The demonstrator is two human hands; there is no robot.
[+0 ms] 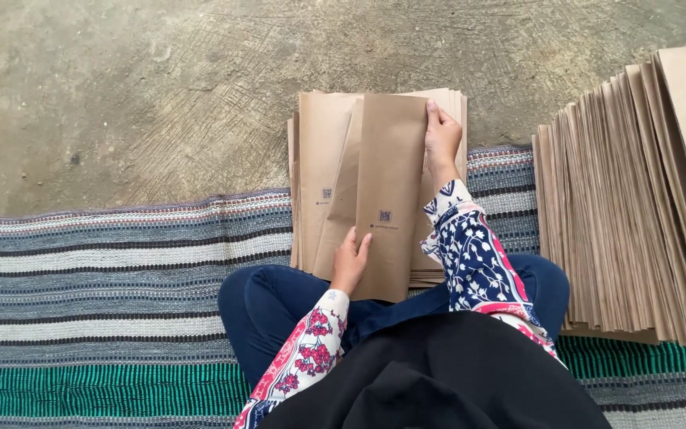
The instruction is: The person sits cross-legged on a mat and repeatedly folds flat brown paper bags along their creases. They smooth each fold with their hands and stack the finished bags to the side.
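A person sits on a striped mat (105, 270) with legs crossed. The mat has grey, white and green stripes. Past the mat is a bare grey floor (160, 87).

On the right stands a big stack (629, 206) of brown paper sheets. They lean on each other like cards, and their edges show in rows. This stack is near the right knee but well apart from the hands.

In front of the knees lies a flat pile (319, 167) of brown paper bags, half on the mat and half on the floor. Nothing lies between the hands and this pile.

On top of the pile is one bag (387, 191). It is long and thin. Its long side runs away from the person, with the far end near the top of the pile and the near end over the knees. It tilts a little to the left at the bottom. A small dark square is printed low on it.

The left hand (349, 262) rests on the bag's near left edge, fingers bent softly around it. The right hand (441, 135) holds the bag's far right corner, fingers laid flat on the paper with the thumb behind.
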